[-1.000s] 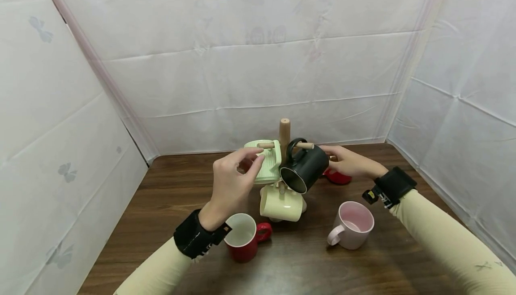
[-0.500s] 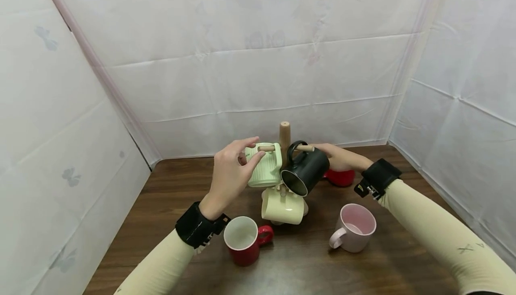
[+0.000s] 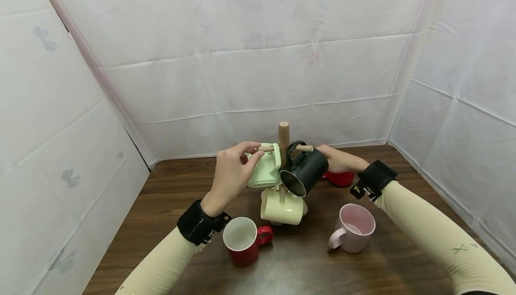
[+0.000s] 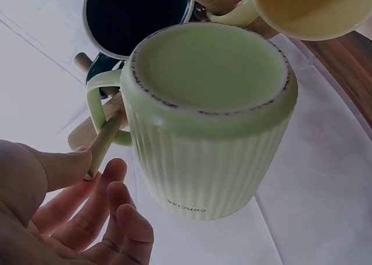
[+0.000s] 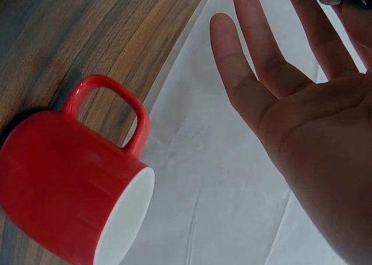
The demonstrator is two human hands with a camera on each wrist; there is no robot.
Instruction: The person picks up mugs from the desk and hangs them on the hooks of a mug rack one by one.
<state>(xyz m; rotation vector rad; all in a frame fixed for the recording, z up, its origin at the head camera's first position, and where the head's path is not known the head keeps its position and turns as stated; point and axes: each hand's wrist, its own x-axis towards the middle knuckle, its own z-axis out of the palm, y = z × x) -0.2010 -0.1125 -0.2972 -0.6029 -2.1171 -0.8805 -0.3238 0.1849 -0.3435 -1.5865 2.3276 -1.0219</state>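
Backdrop: pale, creased sheets line the walls behind and beside the mug rack.
Table: dark wood grain runs under the rack and out to both sides of it.
Left hand: from my post I see the left hand at the rack's left side, thumb and index finger pinching the tip of the left peg, the other fingers loosely bent below.
Right hand: I have the right hand to the rack's right, partly behind the black mug; three fingers are stretched out, but thumb and index are cut off or covered, so I cannot tell whether it grasps anything.
Green mug: the ribbed green mug hangs by its handle from the left peg.
Black mug: it hangs tilted on the rack's right peg, mouth forward and down.
Yellow mug: I find the yellow mug sideways, low on the rack's front.
Red mugs: one red mug stands upright in front and left of the rack; another red mug sits to the rack's right.
Pink mug: I see the pink mug upright, front right of the rack.
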